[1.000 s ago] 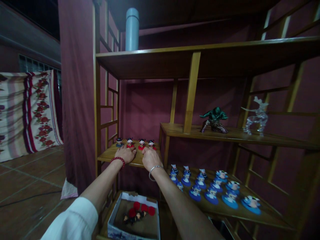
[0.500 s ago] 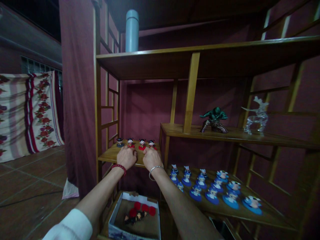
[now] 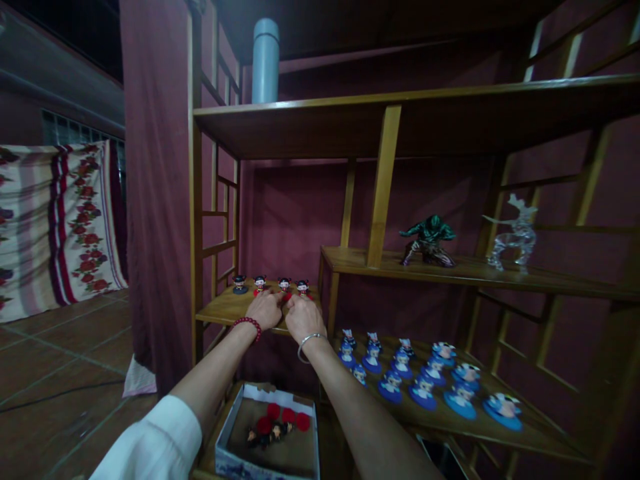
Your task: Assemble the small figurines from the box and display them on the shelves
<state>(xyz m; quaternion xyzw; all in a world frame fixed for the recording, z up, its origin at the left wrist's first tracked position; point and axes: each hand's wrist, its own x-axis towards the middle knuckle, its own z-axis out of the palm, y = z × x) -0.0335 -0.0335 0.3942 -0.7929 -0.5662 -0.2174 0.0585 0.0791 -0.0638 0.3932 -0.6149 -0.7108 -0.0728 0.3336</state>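
Several small black-haired figurines stand in a row on the small left wooden shelf (image 3: 220,309). At the left end is a dark-based figurine (image 3: 239,285), beside a red-based figurine (image 3: 259,285). My left hand (image 3: 265,309), wearing a red bead bracelet, has its fingers closed at the red base of the third figurine (image 3: 284,285). Close beside it, my right hand (image 3: 304,319), with a silver bangle, is closed at the base of the rightmost figurine (image 3: 303,287). Both hands partly cover these bases, so the exact finger contact is hidden.
Below, an open box (image 3: 225,427) holds red discs (image 3: 273,411) and dark figurines (image 3: 277,432). Rows of blue-based figurines (image 3: 423,392) fill the lower right shelf. Above stand a green figure (image 3: 431,240), a clear deer ornament (image 3: 515,237) and a light-blue bottle (image 3: 265,63).
My left hand has shifted right, from in front of the second figurine to the third one's base, nearer my right hand. The right hand stays almost in place.
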